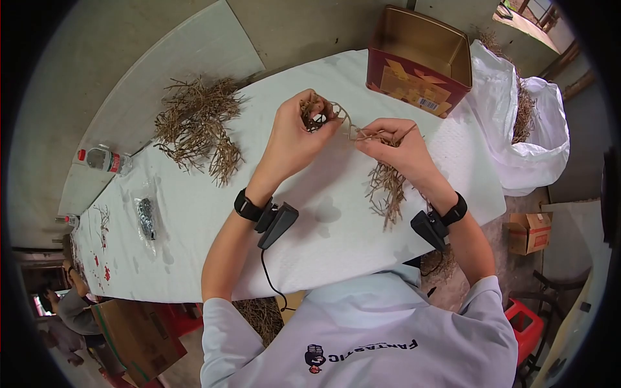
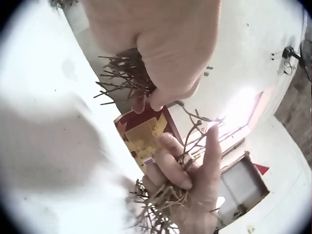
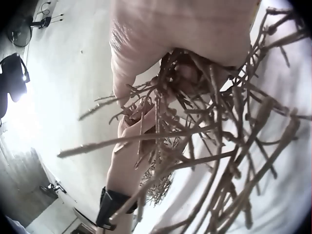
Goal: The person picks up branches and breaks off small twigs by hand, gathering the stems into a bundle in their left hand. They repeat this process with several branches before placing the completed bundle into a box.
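Note:
My left hand [image 1: 292,140] grips a small bunch of dry brown twigs [image 2: 127,75] in its curled fingers. Between thumb and fingers of my right hand [image 1: 406,154] is a larger bunch of branching dry twigs [image 1: 387,194], which hangs down over the white table. One thin forked twig [image 1: 350,121] spans the gap between the two hands, near the fingertips of both. In the right wrist view, the twig ends [image 3: 234,146] spread widely below the right palm and partly cover the left hand behind them.
A heap of dry twigs [image 1: 197,123] lies at the table's back left. At the back right stands a red and gold tin [image 1: 414,81], beside a white sack [image 1: 543,152] with more twigs. A plastic bottle [image 1: 103,160] and a clear bag [image 1: 146,213] are on the left.

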A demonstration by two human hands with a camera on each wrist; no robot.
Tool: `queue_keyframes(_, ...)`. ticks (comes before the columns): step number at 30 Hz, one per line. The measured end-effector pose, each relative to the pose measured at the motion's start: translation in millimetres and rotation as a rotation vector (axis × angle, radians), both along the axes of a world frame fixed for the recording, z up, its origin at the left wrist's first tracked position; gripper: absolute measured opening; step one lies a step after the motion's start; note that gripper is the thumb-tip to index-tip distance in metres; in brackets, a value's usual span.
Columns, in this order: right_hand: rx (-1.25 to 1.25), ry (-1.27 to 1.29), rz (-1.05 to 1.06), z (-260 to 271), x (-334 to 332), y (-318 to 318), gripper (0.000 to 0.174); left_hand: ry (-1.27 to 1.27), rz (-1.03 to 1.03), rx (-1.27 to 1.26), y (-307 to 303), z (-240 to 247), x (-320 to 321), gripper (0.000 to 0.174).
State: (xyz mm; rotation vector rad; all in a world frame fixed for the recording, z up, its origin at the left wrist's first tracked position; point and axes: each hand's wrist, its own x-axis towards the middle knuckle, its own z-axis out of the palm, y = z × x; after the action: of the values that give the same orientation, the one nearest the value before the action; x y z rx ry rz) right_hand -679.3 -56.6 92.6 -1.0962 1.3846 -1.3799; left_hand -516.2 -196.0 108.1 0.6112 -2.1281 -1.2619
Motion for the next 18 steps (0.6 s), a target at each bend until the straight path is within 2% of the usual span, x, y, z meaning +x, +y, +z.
queue_keyframes(1,0.001,-0.001,0.000,0.6,-2.6,0.9,0.017,0.055,-0.024,-0.062,1.8,-0.4,-0.5,0.028)
queue_keyframes(4,0.098,-0.221,0.160,3.0,-17.4,3.3,0.015,0.038,-0.081,-0.101,6.7,0.9,0.6,0.029)
queue_keyframes(6,0.086,-0.192,0.129,3.8,-15.8,3.3,0.015,0.030,-0.112,-0.122,7.4,0.0,-0.5,0.030)
queue_keyframes(9,0.063,-0.136,0.064,3.6,-7.9,3.0,0.015,0.075,-0.114,-0.426,6.3,-8.0,-2.7,0.030)
queue_keyframes(13,0.018,-0.152,0.018,-3.4,8.2,0.9,0.017,0.047,-0.182,-0.581,7.9,-3.7,-0.7,0.031)
queue_keyframes(16,-0.093,-0.124,-0.005,-8.8,13.9,0.4,0.015,0.093,-0.156,-0.631,9.0,-7.7,-3.2,0.031)
queue_keyframes(18,-0.077,-0.052,-0.008,-6.0,12.6,4.1,0.013,0.116,-0.145,-0.653,8.3,-11.8,-3.3,0.031)
